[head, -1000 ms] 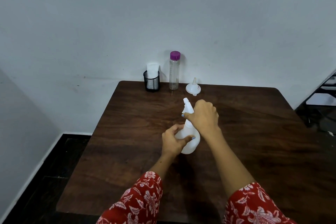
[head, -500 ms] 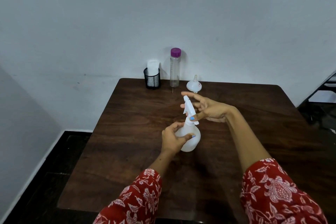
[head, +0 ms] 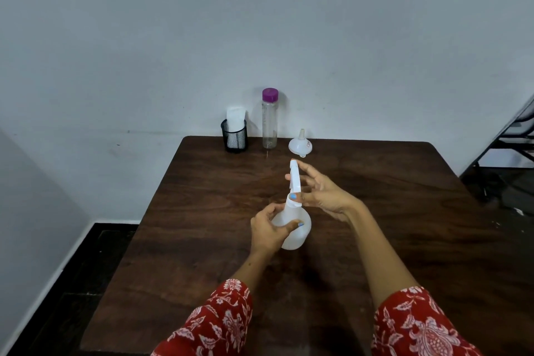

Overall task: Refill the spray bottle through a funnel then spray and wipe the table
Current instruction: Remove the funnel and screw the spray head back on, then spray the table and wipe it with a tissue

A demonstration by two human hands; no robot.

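Note:
A white spray bottle [head: 297, 233] stands on the dark wooden table [head: 404, 211] near its middle. My left hand [head: 267, 230] grips the bottle's round body from the left. My right hand [head: 320, 195] holds the white trigger head [head: 294, 179] from the right, thumb at the collar and fingers spread around the nozzle. A white funnel [head: 300, 144] sits upside down at the table's back edge. Left of the funnel stands a clear water bottle [head: 269, 121] with a purple cap.
A black mesh cup [head: 234, 136] holding white tissue stands at the back left of the table, against the grey wall. A dark metal frame [head: 508, 136] stands to the right beyond the table. Black floor lies to the left.
My right hand turned from lying over the top of the spray head to holding it from the right side with fingers spread. The left hand kept its grip on the bottle.

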